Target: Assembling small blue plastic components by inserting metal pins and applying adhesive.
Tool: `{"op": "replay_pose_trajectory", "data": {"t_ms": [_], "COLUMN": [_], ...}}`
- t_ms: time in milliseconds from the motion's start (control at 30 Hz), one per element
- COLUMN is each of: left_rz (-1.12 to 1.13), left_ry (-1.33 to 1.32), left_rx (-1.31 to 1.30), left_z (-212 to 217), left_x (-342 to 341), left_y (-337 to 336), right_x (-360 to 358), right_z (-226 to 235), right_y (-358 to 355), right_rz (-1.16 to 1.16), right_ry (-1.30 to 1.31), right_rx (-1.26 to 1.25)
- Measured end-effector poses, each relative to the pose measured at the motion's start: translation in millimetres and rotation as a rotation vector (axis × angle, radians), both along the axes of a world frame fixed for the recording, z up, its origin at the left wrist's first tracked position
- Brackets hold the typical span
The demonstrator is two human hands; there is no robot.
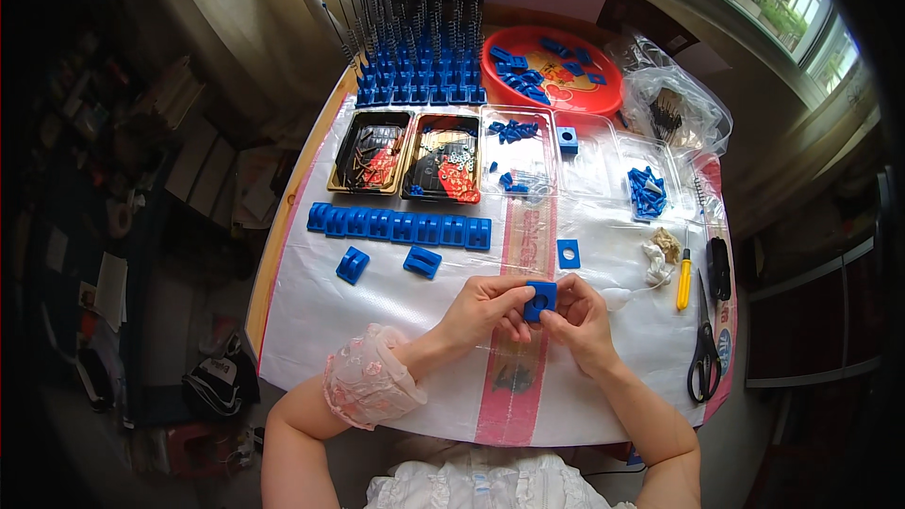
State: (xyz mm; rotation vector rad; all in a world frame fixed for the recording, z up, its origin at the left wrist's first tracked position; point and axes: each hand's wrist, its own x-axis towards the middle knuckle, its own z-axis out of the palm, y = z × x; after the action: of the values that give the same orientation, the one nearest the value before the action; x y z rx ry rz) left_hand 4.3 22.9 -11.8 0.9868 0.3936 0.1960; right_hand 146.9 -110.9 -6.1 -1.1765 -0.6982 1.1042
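Note:
Between my two hands, over the near middle of the table, is a blue square plastic piece with a round hole (540, 303). My left hand (493, 309) pinches its left side with thumb and fingers. On the other side my right hand (579, 320) grips it, thumb at the lower right corner. Just beyond lies a similar flat blue piece with a round hole (567, 254). Two loose blue curved blocks, one (353, 265) farther left and another (421, 262) nearer my left hand, rest before a row of matching blocks (400, 226).
Black trays (370, 153) and clear trays (517, 158) of small parts stand behind the row. Farther back are upright spring-topped blue assemblies (419, 66), a red round tray (603, 85) and a plastic bag (679, 99). At right lie a yellow-handled screwdriver (683, 285) and black scissors (703, 358).

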Motion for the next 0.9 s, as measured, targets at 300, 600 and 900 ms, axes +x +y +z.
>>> {"op": "replay_pose_trajectory", "data": {"t_ms": [300,600,900], "left_rz": [0.0,-0.006,0.006], "left_ry": [-0.008,0.005,-0.001], "left_rx": [-0.01,0.002,0.0], "left_z": [-5.4,-3.4,-2.1], "left_x": [0.1,0.7,-0.5], "left_y": [1.2,2.0,0.4], "right_x": [-0.6,-0.5,0.4], "right_z": [0.9,-1.0,2.3], "right_y": [0.0,-0.6,-0.1], "right_rz": [0.0,-0.007,0.009], "right_ry": [-0.002,0.003,0.01], "right_rx": [-0.012,-0.016,-0.023]}}
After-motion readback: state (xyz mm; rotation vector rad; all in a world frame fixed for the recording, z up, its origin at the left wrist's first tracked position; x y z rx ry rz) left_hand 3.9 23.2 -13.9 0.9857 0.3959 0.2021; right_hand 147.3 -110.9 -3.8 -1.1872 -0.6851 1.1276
